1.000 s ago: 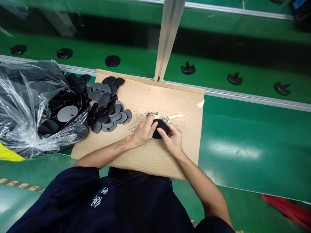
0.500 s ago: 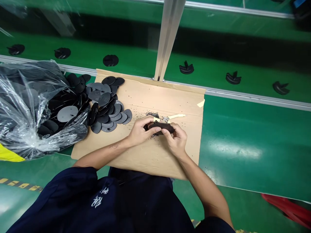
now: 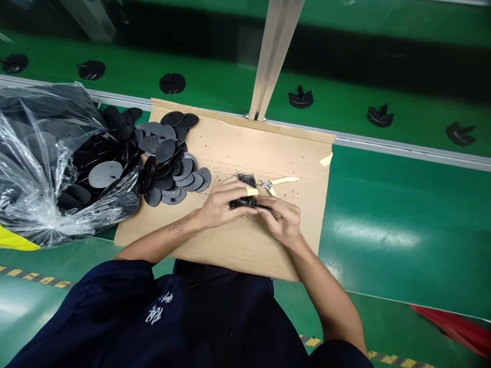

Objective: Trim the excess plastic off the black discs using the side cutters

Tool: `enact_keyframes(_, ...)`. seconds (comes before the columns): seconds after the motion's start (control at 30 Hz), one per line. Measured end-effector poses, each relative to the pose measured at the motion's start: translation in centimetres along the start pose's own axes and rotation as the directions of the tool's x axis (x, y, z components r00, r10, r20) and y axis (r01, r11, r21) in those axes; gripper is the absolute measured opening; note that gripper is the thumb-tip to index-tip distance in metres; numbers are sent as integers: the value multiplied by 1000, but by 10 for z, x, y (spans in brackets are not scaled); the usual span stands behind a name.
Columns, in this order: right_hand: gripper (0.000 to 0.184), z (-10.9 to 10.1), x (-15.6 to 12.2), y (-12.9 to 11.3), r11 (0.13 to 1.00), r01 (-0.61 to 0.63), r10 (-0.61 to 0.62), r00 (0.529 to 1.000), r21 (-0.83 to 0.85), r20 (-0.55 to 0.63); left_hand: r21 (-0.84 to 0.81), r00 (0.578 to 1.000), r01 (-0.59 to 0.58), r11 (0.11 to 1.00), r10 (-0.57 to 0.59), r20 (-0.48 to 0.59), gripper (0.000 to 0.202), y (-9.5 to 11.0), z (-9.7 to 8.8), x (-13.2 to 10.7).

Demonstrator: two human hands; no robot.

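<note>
Both hands hold one black plastic part [image 3: 251,203] above the cardboard sheet [image 3: 226,250]. My left hand [image 3: 220,203] pinches its left side, with yellow tape round one fingertip. On the other side, my right hand [image 3: 283,219] grips the right end between thumb and fingers. The part is tilted nearly edge-on, and fingers cover much of it. Just beyond the hands lie pliers [image 3: 282,181] with pale yellow handles, their jaws pointing left. A small heap of black scraps [image 3: 247,179] sits beside the jaws.
A pile of black oval discs [image 3: 165,151] lies on the cardboard's left, spilling from a clear plastic bag [image 3: 49,204]. Behind a metal rail, black parts [image 3: 301,97] stand in a row on a green surface. A metal post [image 3: 274,56] rises at the cardboard's far edge.
The black part has been tipped, so its thin edge and ribbed side now show. My left fingers have shifted over its top. The whole view has moved slightly.
</note>
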State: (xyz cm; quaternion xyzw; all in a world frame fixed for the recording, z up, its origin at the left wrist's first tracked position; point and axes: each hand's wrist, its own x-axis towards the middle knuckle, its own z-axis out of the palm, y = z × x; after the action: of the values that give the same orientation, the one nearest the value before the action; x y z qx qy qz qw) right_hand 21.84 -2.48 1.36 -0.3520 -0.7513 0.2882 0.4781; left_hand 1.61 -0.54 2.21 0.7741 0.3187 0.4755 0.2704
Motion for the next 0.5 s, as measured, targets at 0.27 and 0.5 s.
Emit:
enact_keyframes(0.27,16,4,-2,2,1000,27,-27,1000,8,15,-12,997,-72,997,72,-24,22,5,-1,1)
enact_keyframes(0.5,13,3,-2,1,1000,6,-6,1000,22,24,-10,996,-72,997,71,-58,26,9,0,-1)
